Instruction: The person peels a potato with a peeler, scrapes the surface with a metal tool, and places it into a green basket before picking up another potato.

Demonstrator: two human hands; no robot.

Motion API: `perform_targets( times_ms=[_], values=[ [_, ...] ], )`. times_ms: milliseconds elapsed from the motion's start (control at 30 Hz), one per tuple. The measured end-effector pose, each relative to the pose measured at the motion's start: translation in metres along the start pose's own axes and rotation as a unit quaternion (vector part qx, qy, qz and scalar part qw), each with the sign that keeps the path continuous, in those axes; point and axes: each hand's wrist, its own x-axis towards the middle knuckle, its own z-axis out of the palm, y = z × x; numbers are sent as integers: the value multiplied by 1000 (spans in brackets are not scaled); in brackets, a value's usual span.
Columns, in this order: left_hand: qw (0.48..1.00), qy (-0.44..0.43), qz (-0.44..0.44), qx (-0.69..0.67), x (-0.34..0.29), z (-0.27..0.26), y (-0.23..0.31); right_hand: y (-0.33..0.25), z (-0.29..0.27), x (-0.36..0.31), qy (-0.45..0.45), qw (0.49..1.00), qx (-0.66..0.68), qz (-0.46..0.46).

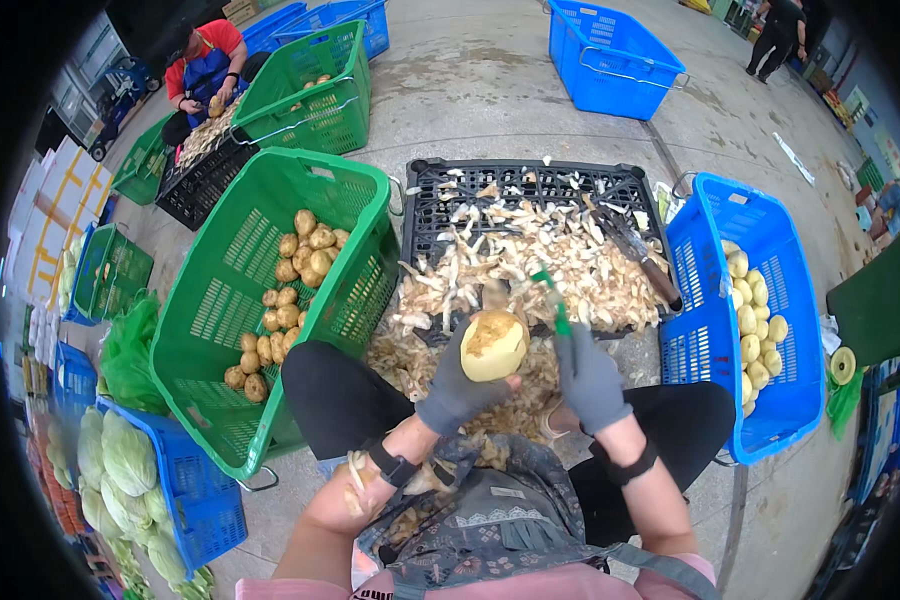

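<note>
In my left hand [453, 392], in a grey glove, I hold a partly peeled potato [494, 346]; brown skin is left on its upper part. My right hand [587, 378], gloved too, grips a green peeler [560, 318] just right of the potato, its head blurred. Beyond both hands, a black crate [530, 178] is heaped with potato peelings [500, 250]. On its right side lies a knife [660, 280] with a brown handle. Unpeeled potatoes [308, 250] sit in a green basket [320, 175] at left; peeled potatoes [755, 320] fill part of a blue basket [805, 370] at right.
A co-worker [210, 70] in red sits at the far left beside another green basket [355, 100]. Near left, a blue crate [205, 500] holds cabbages [125, 480]. A blue basket [620, 60] stands at the back, and a person [778, 40] in black is far right.
</note>
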Motion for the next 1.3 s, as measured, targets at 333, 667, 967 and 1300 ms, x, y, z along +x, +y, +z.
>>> perform_targets(
  times_ms=[333, 667, 967, 1300],
  values=[
    [989, 17, -85, -120, -17, 12, 17, -14, -11, -12, -17, 999, 6, -39],
    [978, -18, 53, 200, -8, 1, 20, -20, -35, -23, -45, 985, -31, -166],
    [932, 41, 108, 345, -14, 5, 22, -16, -44, -21, -20, 982, -82, -169],
    [932, -14, 143, 334, -22, 5, 34, -7, -57, -18, 9, 983, -81, -166]
  ],
)
